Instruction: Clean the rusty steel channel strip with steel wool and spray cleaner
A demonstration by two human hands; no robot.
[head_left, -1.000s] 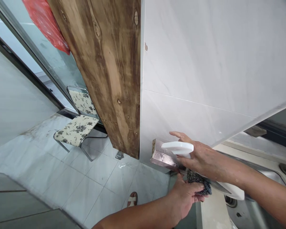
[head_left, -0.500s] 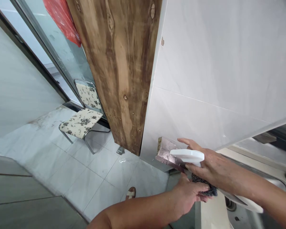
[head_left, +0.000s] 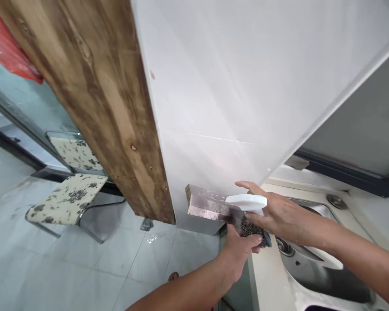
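Observation:
My right hand (head_left: 277, 216) grips the white handle (head_left: 247, 201) of a big cleaver, index finger stretched along the top. The cleaver's broad steel blade (head_left: 205, 207) points left, held level over the counter's corner. My left hand (head_left: 238, 250) is closed on a dark scouring pad (head_left: 254, 229) and presses it against the blade near the handle. Both hands hover just left of the steel sink (head_left: 314, 268).
A white tiled wall (head_left: 246, 86) rises straight ahead, with a brown wooden panel (head_left: 94, 99) on its left edge. A floral-cushioned metal chair (head_left: 68, 196) stands on the pale tiled floor (head_left: 84, 268). A red bag (head_left: 6, 52) hangs top left. A dark window frame (head_left: 343, 175) runs behind the sink.
The view has swung right and tilted, so the wall and panel shifted left. Both hands stay together on the cleaver and pad, with the pad still against the blade.

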